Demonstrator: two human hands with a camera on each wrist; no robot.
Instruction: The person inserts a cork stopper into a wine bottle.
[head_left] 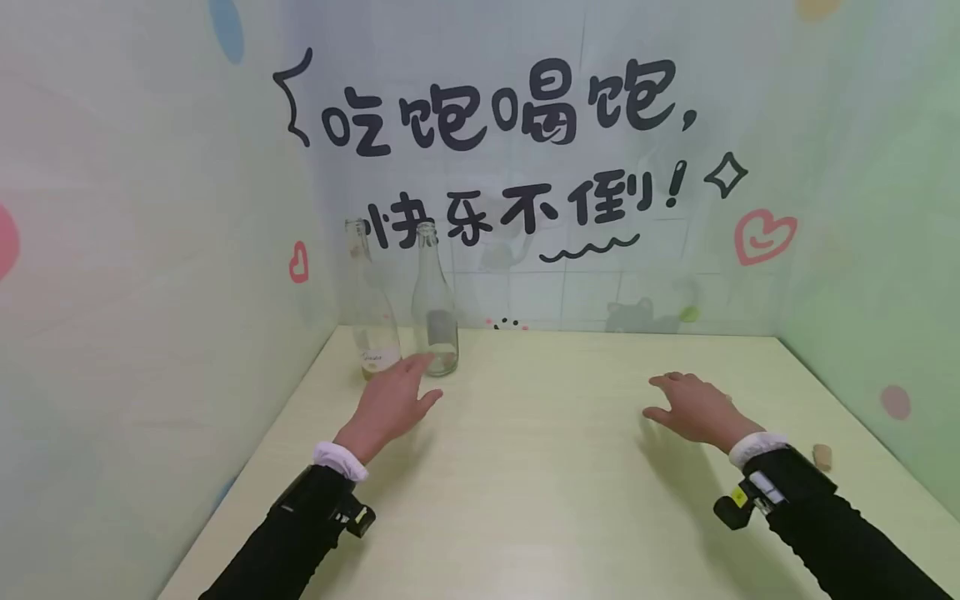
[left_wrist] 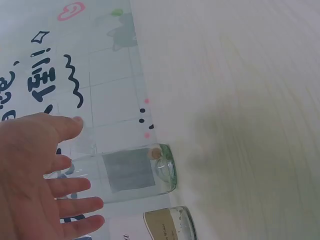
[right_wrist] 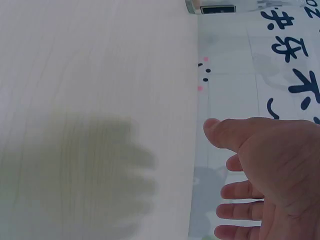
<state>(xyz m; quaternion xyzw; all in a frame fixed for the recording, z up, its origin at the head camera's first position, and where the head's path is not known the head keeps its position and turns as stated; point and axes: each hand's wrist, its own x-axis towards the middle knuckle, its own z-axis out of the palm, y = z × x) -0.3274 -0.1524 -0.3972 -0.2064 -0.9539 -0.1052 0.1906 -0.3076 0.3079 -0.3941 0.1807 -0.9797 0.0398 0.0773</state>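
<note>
Bottle (head_left: 435, 310): clear glass, grey label, upright, near left hand (head_left: 392, 402).

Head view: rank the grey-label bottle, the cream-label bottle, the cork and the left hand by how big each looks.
1-2. grey-label bottle and cream-label bottle: look alike, so no ranking between them.
3. left hand: nearer the camera, so its apparent size is flattered.
4. cork: clearly smallest.
</note>
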